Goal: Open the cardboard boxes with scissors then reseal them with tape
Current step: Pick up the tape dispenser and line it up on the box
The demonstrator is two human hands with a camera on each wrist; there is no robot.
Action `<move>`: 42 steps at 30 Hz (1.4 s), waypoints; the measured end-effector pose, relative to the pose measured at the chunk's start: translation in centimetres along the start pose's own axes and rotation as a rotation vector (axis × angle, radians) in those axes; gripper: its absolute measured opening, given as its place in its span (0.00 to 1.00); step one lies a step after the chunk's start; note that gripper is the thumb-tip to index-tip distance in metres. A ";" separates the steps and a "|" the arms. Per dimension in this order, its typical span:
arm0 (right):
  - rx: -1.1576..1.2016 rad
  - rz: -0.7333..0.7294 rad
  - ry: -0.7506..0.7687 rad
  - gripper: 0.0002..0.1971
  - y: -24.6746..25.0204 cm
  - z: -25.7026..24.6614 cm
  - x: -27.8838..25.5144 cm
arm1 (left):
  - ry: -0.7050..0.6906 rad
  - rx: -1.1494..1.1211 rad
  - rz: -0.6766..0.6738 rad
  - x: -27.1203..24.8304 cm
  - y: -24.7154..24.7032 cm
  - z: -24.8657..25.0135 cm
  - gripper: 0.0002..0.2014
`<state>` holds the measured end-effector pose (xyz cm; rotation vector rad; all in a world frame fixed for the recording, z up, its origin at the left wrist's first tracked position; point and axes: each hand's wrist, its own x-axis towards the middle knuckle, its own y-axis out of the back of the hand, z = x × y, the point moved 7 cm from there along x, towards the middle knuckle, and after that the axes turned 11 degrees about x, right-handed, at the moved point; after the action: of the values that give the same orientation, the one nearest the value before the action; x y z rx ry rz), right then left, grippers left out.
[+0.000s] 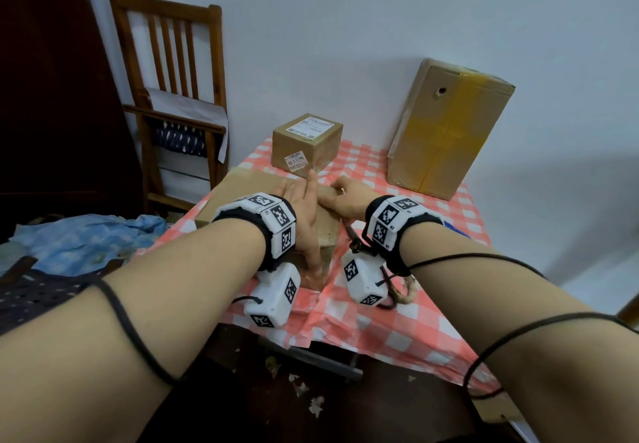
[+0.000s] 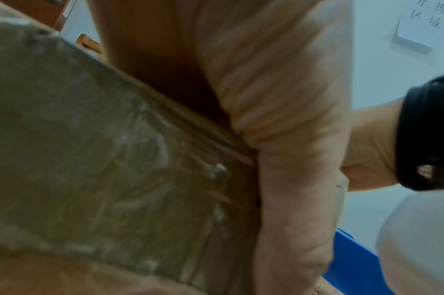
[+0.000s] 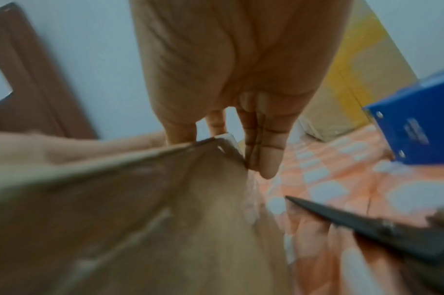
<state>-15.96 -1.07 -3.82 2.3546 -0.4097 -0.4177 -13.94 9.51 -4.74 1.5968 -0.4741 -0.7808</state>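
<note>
A flat cardboard box [image 1: 242, 186] lies on the checkered tablecloth under both hands. My left hand [image 1: 304, 200] lies flat on its top with straight fingers, thumb down the near side; the left wrist view shows the palm [image 2: 279, 99] pressed on the taped cardboard [image 2: 89, 139]. My right hand [image 1: 345, 197] grips the box's right far corner, thumb on top and fingers [image 3: 263, 147] down the side of the box [image 3: 140, 199]. Black scissors [image 1: 351, 237] [image 3: 367, 225] lie on the cloth under my right wrist, touched by neither hand.
A small labelled box [image 1: 306, 143] stands just behind the flat one. A tall box with yellow tape [image 1: 446, 131] leans on the wall at the back right. A blue object [image 3: 417, 119] sits right of the scissors. A wooden chair [image 1: 173, 90] stands left of the table [image 1: 432, 321].
</note>
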 end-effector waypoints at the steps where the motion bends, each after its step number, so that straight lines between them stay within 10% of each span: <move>1: -0.018 0.001 0.003 0.30 0.1 -0.2 0.2 | 0.002 0.006 0.001 0.0 0.0 0.0 0.82; 15: -0.131 0.048 0.054 0.29 0.2 -0.8 0.2 | 0.015 0.032 0.016 -0.4 0.2 0.1 0.81; 22: -0.067 0.079 0.051 0.13 0.6 -0.5 0.9 | -0.032 0.098 -0.009 0.2 0.1 0.4 0.78; 35: 0.615 -0.049 -0.015 0.13 0.1 3.0 -1.2 | -0.046 0.122 -0.032 0.0 0.1 0.0 0.76; 42: 0.523 0.289 0.092 0.16 7.5 7.6 -4.5 | -0.084 0.025 -0.077 -1.3 1.0 0.8 0.62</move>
<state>-24.35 -8.96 -3.19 2.7396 -0.8887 -0.0641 -15.27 9.72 -3.53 1.6178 -0.4863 -0.9062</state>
